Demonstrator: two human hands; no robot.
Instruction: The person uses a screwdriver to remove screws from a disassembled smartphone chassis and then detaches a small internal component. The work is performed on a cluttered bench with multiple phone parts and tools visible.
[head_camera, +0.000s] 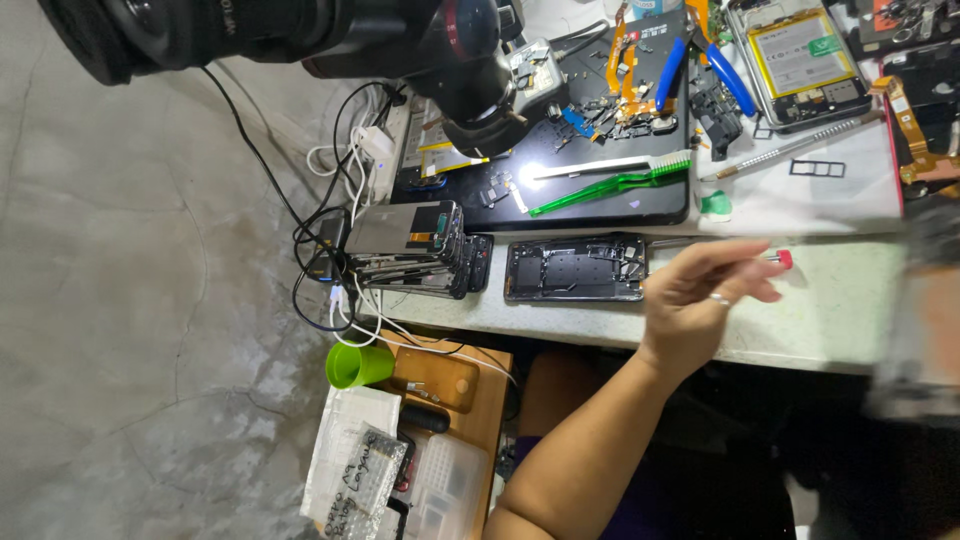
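The left hand (700, 295) reaches over the front edge of the pale worktop (830, 300), fingers curled and pinching a thin tool with a small red tip (783, 259) that pokes out at its 2 o'clock. The right hand is only a blur at the frame's 3 o'clock edge, and I cannot tell how it is set.

Just beside the left hand, at its 9 o'clock, lies an opened black phone body with its inner frame bared (575, 268). Further on at 9 o'clock stands a stack of grey and black phones (410, 248), with tangled black and white cables (330, 260) around it. At 12 o'clock from the hand sits a black rubber work mat (600, 205) carrying a green-handled brush (610, 183), blue-handled pliers (700, 62) and scattered orange flex strips and small parts (625, 85). A black microscope head (470, 70) hangs over the mat's far left part, hiding some of it. At 1 o'clock lies an opened phone showing a yellow-edged battery (800, 55). Below the worktop, at 8 o'clock, a green plastic cup (357, 365) sits near a wooden stool (470, 400).
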